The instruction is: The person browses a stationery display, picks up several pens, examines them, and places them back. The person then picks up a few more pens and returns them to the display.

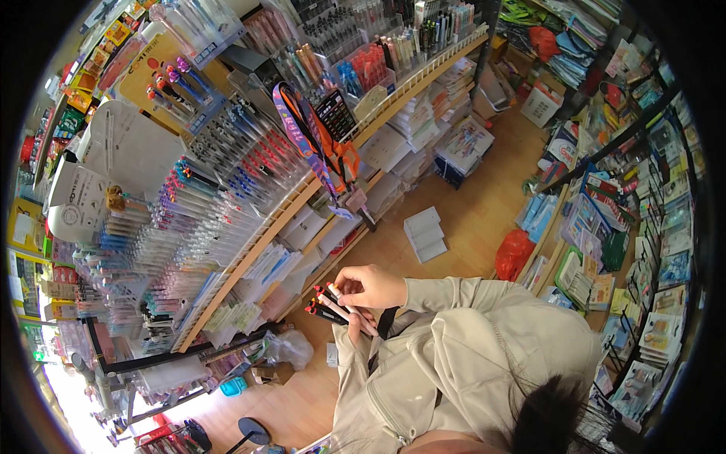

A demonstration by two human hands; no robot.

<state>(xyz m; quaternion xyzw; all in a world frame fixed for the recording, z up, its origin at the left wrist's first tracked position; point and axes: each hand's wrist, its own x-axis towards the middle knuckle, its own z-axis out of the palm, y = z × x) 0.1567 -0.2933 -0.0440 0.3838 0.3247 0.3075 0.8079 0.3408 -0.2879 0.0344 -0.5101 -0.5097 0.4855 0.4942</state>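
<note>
Several pens [336, 306] with white or black barrels and small red and orange tops are bunched together in front of my body. My left hand [356, 329] is closed around their lower part, partly hidden by the other hand and a beige sleeve. My right hand [366, 288] lies over the bunch, its thumb and forefinger pinching a white pen [334, 290] near its orange top. To the left, a slanted display rack holds many rows of pens [212, 227] behind a wire-edged wooden rail [255, 258].
A lanyard [323, 147] hangs from the rack. Papers [425, 234] lie on the wooden floor, near a stack of books [465, 144]. A red plastic bag [513, 255] stands by the right shelves, which hold packaged stationery. A clear plastic bag [290, 347] lies at lower left.
</note>
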